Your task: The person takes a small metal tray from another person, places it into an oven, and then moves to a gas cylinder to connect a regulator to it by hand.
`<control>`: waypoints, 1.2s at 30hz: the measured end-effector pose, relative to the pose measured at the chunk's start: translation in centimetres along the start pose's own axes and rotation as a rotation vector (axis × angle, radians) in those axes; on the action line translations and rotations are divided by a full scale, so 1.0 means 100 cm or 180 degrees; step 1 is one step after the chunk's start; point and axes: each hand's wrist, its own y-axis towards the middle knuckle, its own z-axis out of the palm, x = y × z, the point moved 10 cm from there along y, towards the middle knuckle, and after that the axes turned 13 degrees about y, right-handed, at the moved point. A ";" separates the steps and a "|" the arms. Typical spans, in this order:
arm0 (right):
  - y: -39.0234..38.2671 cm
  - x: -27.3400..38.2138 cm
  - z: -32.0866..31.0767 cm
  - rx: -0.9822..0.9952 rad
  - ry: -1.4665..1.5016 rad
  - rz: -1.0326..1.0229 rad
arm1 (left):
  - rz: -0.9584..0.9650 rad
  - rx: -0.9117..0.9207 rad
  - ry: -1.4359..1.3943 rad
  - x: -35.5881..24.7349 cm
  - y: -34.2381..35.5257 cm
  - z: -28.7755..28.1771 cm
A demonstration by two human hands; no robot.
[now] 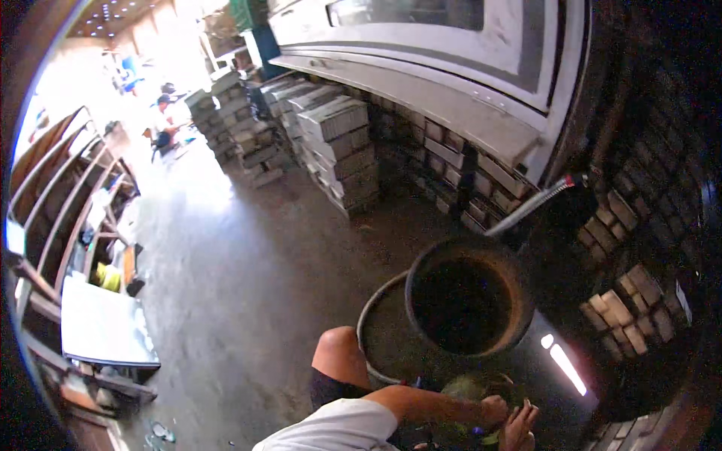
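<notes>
- Here at the lower edge, the green thing [462, 386] sits low in front of the person, just beyond the crossing forearm; it's rounded, though its kind is too dim to call.
- Left hand [494, 410] comes in from the side, its fingers curled inward; whether it grips anything, I cannot tell.
- Right hand [517, 430] is just beside it, fingers bent and pointing up; its grasp is hidden too, so no call there.
- Both meet at one spot, probably so one can steady while the other does finer work.
- A bare knee [336, 350] is bent out to the left; a low posture, it seems, which would bring the hands down to that level.
- Next out, the tub [519, 301], wide-mouthed and dark inside, stands just past the hands, presumably kept within easy reach.
- A pale hoop [360, 329] curves around its left side: hose or rim, I cannot tell.
- Behind, a pole [530, 204] slants up, red near its end.
- Farther back, blocks [337, 128] rise in neat stacks below the ledge [421, 86], likely piled high to spare the floor [248, 278].
- Over left, a white board [109, 323] lies by the slatted rack [45, 158], and far off another person [162, 124] is low down in the glare.
</notes>
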 end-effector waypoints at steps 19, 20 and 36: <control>-0.008 0.002 0.052 0.0778 0.0695 0.0539 | -0.0418 -0.0463 -0.1841 0.045 -0.030 0.029; -0.006 0.010 0.058 0.0885 0.0830 0.0495 | -0.0402 -0.0430 -0.2022 0.045 -0.033 0.040; -0.012 -0.061 0.095 0.1228 0.1969 0.2187 | -0.0734 -0.0641 -0.4408 0.058 -0.044 0.056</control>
